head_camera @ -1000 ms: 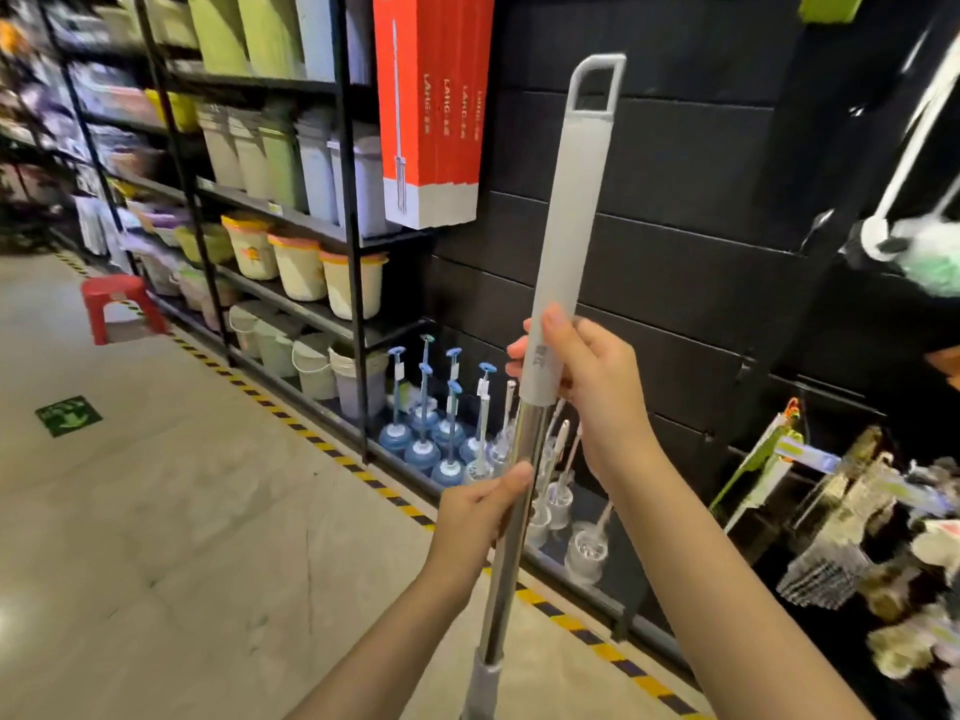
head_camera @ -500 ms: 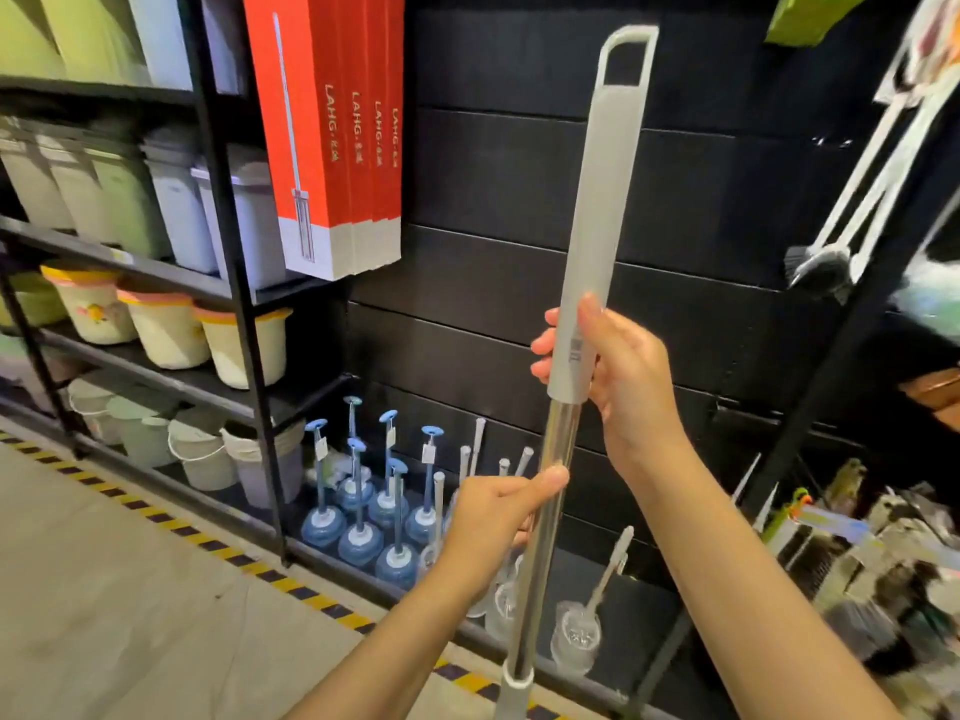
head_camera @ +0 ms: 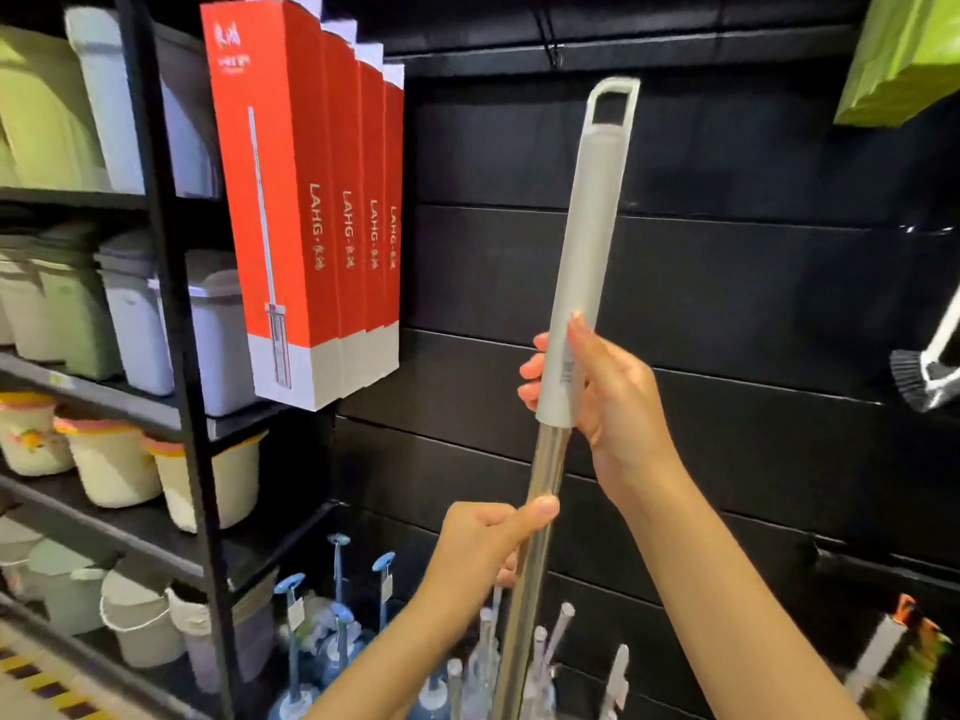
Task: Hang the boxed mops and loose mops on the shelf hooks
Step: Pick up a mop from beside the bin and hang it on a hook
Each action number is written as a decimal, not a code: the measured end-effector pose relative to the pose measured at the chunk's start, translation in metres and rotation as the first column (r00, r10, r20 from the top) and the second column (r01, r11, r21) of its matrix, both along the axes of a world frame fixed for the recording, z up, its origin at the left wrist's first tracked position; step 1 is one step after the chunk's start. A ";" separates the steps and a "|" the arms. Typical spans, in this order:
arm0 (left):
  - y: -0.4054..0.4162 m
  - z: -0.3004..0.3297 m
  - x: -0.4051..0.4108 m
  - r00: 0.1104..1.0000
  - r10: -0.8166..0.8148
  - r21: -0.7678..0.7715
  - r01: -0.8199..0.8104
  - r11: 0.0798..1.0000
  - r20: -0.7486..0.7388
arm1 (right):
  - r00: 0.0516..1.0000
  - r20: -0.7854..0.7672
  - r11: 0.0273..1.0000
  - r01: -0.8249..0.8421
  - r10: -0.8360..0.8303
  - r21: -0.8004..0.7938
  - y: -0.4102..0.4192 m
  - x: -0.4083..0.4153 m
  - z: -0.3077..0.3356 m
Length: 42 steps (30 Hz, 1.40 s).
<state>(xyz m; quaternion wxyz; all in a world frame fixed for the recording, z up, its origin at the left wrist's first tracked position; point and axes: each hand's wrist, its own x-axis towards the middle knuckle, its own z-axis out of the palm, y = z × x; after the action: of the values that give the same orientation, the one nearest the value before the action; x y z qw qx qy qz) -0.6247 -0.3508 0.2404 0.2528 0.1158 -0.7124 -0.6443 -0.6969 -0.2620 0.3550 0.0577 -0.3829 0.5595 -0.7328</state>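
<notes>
**Mop held up to the black wall**

The mop point(head_camera: 584, 262) stands nearly upright before the wall point(head_camera: 727, 283), its loop just below a hook point(head_camera: 555, 53). The right hand point(head_camera: 608, 402) grips the grey handle's base; the left hand point(head_camera: 483, 543) grips the steel pole. Red boxes point(head_camera: 306, 210) hang to the left.

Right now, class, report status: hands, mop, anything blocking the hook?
Both hands, left and right, grip the mop handle. Loop just below the hook. Nothing between them.

Shop aisle, stocked shelves point(head_camera: 171, 407), hanging boxed mops point(head_camera: 291, 210)
</notes>
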 end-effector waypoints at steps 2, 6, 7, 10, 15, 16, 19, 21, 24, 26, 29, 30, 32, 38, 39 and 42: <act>-0.026 0.011 -0.021 1.000 0.008 -0.022 -0.008 1.000 -0.013 | 1.000 -0.004 1.000 -0.001 0.001 -0.012 -0.025 -0.020 0.011; -0.072 0.030 -0.056 1.000 0.019 -0.041 -0.020 0.999 -0.021 | 0.999 -0.035 1.000 0.017 -0.017 -0.018 -0.067 -0.052 0.032; -0.083 0.033 -0.065 1.000 0.020 -0.048 -0.021 0.999 -0.015 | 0.999 -0.046 1.000 0.023 -0.023 -0.016 -0.077 -0.060 0.036; -0.112 0.045 -0.094 1.000 -0.013 -0.039 0.013 0.999 0.002 | 0.996 -0.073 0.999 0.043 -0.045 -0.028 -0.104 -0.083 0.049; -0.157 0.063 -0.133 0.996 -0.087 -0.010 0.087 0.996 0.002 | 0.987 -0.116 0.994 0.104 -0.107 -0.028 -0.145 -0.114 0.069; -0.165 0.068 -0.141 0.995 -0.099 -0.007 0.099 0.995 0.001 | 0.985 -0.123 0.993 0.115 -0.118 -0.027 -0.152 -0.119 0.073; -0.185 0.090 -0.164 0.991 -0.130 -0.010 0.130 0.991 0.019 | 0.981 -0.109 0.987 0.157 -0.161 -0.045 -0.171 -0.135 0.091; -0.197 0.106 -0.179 0.988 -0.153 -0.011 0.153 0.988 0.014 | 0.973 -0.127 0.981 0.185 -0.191 -0.052 -0.182 -0.146 0.106; -0.212 0.127 -0.199 0.973 -0.230 -0.032 0.229 0.973 -0.027 | 0.961 -0.166 0.975 0.214 -0.222 -0.062 -0.194 -0.161 0.128; -0.219 0.139 -0.210 0.964 -0.262 -0.040 0.260 0.965 -0.052 | 0.951 -0.193 0.970 0.231 -0.241 -0.073 -0.199 -0.171 0.140; -0.227 0.154 -0.227 0.961 -0.262 -0.059 0.258 0.964 -0.083 | 0.938 -0.230 0.965 0.240 -0.258 -0.104 -0.207 -0.183 0.155; -0.229 0.159 -0.231 0.961 -0.262 -0.064 0.257 0.964 -0.090 | 0.935 -0.241 0.964 0.239 -0.261 -0.114 -0.208 -0.186 0.160; -0.234 0.168 -0.240 0.964 -0.250 -0.061 0.245 0.968 -0.093 | 0.930 -0.264 0.965 0.229 -0.256 -0.129 -0.213 -0.192 0.170; -0.245 0.198 -0.254 0.953 -0.267 -0.126 0.250 0.960 -0.145 | 0.899 -0.335 0.956 0.239 -0.284 -0.170 -0.225 -0.201 0.198; -0.246 0.202 -0.256 0.947 -0.275 -0.123 0.257 0.958 -0.164 | 0.896 -0.340 0.955 0.236 -0.285 -0.178 -0.226 -0.202 0.202; -0.248 0.213 -0.256 0.927 -0.322 -0.146 0.297 0.944 -0.191 | 0.896 -0.344 0.954 0.224 -0.282 -0.199 -0.230 -0.204 0.215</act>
<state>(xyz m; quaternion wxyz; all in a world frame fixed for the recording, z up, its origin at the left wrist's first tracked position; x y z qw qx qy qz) -0.8809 -0.5987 0.4539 0.2288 -0.0823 -0.7264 -0.6428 -0.9007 -0.4917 0.5702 -0.1741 -0.4408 0.5470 -0.6901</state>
